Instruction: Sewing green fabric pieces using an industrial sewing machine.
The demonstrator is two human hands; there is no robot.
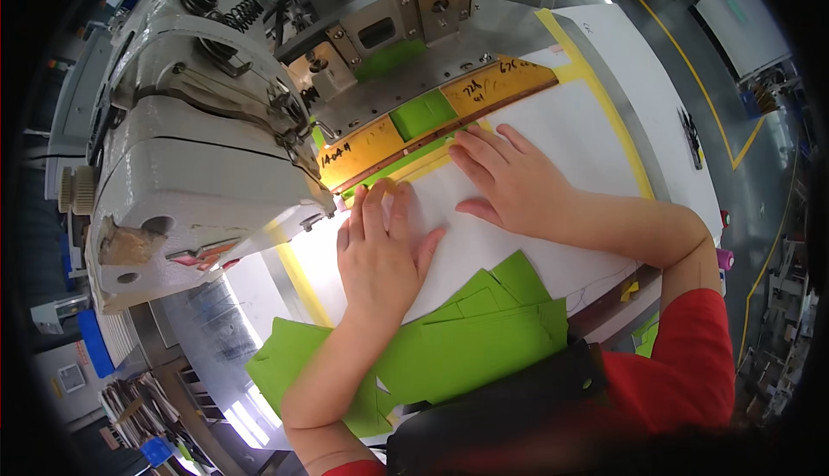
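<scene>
My left hand lies palm down on the white board, fingers spread, its tips at the lower edge of an orange guide plate with handwriting on it. My right hand rests farther right, fingers apart and fingertips along the same edge. A narrow green strip runs under that edge near both hands, partly hidden by fingers; another green piece shows in the plate's cut-out. The white sewing machine head stands just left of my left hand. Cut green pieces lie in an overlapping pile below my hands.
A metal clamp assembly sits behind the plate. Yellow tape borders the board. Black scissors or snips lie at the right, near a purple spool. Stacked papers are at lower left; a floor with yellow lines shows beyond the table.
</scene>
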